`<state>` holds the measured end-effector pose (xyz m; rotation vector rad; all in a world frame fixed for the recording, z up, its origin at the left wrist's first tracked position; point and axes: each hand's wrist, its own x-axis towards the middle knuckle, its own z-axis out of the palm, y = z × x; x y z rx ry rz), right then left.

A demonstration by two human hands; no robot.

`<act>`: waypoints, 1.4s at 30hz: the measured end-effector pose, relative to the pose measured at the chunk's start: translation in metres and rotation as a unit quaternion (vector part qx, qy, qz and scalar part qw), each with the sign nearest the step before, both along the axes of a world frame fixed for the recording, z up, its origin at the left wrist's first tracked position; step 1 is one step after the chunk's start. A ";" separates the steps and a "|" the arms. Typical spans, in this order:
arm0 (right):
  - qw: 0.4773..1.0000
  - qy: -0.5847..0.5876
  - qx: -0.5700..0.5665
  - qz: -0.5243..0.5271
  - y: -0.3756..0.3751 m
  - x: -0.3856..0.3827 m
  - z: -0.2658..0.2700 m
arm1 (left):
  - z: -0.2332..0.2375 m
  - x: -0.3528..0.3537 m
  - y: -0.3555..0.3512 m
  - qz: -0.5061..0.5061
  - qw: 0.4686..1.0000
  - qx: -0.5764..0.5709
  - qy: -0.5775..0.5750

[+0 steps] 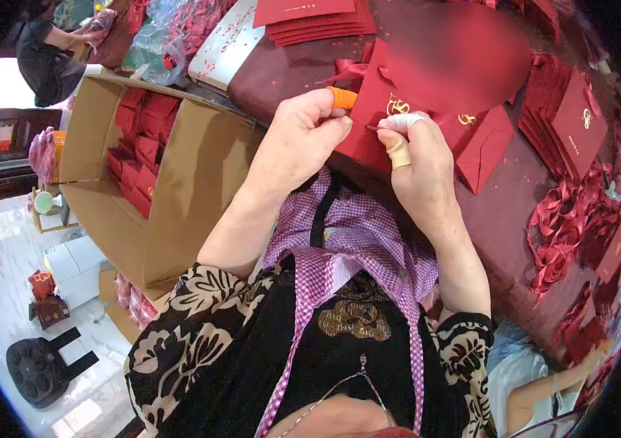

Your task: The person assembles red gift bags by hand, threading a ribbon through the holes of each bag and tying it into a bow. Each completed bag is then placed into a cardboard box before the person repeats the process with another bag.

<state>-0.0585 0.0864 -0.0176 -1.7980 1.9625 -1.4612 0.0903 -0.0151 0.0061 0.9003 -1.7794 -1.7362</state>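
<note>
A red paper gift bag (370, 139) with a gold printed emblem lies before me at the table's edge. My left hand (309, 131), with an orange finger cot on one finger, is closed at the bag's left edge, its thumb and finger pinched together. Over the front of the bag, my right hand (421, 153) wears white and pale yellow finger coverings. Its fingertips pinch a thin dark red end that looks like ribbon. A loop of red ribbon (348, 71) shows behind the left fingers. Another red bag (484, 150) lies to the right, partly under a blurred area.
An open cardboard box (197, 193) with red bags inside stands at my left. Stacked red bags (562, 120) and tangled ribbons (562, 230) lie on the dark red table (500, 219). Another pile (317, 22) is at the back. Other people (51, 62) are at the edges.
</note>
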 end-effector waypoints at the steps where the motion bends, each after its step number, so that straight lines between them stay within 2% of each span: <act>1: 1.000 0.000 0.000 0.001 0.000 0.001 0.001 | 0.001 0.000 0.001 0.001 1.000 0.000 0.000; 7: 1.000 0.008 -0.024 0.007 -0.004 0.003 0.000 | 0.006 -0.002 0.005 0.005 1.000 -0.029 -0.007; 10: 0.998 0.049 -0.031 0.004 -0.003 0.004 0.003 | 0.002 -0.001 0.007 0.008 1.000 -0.017 0.013; 12: 0.995 0.098 -0.011 0.006 -0.003 0.005 0.007 | -0.003 0.000 0.006 0.009 0.995 -0.096 -0.028; 13: 0.990 0.138 -0.006 0.005 -0.002 0.005 0.008 | 0.002 -0.002 0.009 0.011 0.997 -0.071 -0.030; 14: 0.984 0.179 -0.009 0.010 -0.003 0.005 0.010 | 0.002 -0.003 0.010 0.015 0.995 -0.095 -0.034; 15: 0.974 0.226 -0.002 0.008 -0.004 0.007 0.014 | 0.001 -0.002 0.008 0.026 0.969 -0.241 -0.057; 16: 0.965 0.262 0.000 0.011 -0.005 0.008 0.021 | -0.005 -0.006 0.010 0.044 0.979 -0.199 -0.015; 19: 0.940 0.340 0.037 0.015 -0.005 0.014 0.034 | -0.004 -0.008 0.011 0.068 0.932 -0.353 -0.035; 22: 0.917 0.393 0.062 0.006 -0.005 0.016 0.039 | -0.001 -0.011 0.017 0.084 0.935 -0.344 -0.012; 24: 0.936 0.349 0.033 0.016 -0.008 0.014 0.036 | -0.006 -0.015 0.020 0.098 0.936 -0.337 0.009; 28: 0.989 0.134 0.054 0.044 -0.006 0.008 0.034 | -0.005 -0.013 0.023 0.087 0.951 -0.297 0.026; 30: 0.995 0.074 0.050 0.033 -0.004 0.004 0.035 | 0.009 -0.008 0.023 0.055 0.965 -0.256 0.023; 32: 0.997 0.048 0.048 0.023 -0.001 0.001 0.037 | 0.012 -0.008 0.018 0.038 0.967 -0.250 0.018; 34: 0.998 0.039 0.040 0.018 0.002 -0.001 0.040 | 0.018 -0.007 0.017 0.036 0.975 -0.212 0.062; 36: 0.999 0.013 0.049 0.020 0.005 -0.001 0.044 | 0.016 -0.008 0.016 0.041 0.969 -0.226 0.090; 42: 1.000 -0.013 0.012 0.014 0.007 0.001 0.040 | 0.016 -0.004 0.013 -0.015 0.944 -0.324 0.055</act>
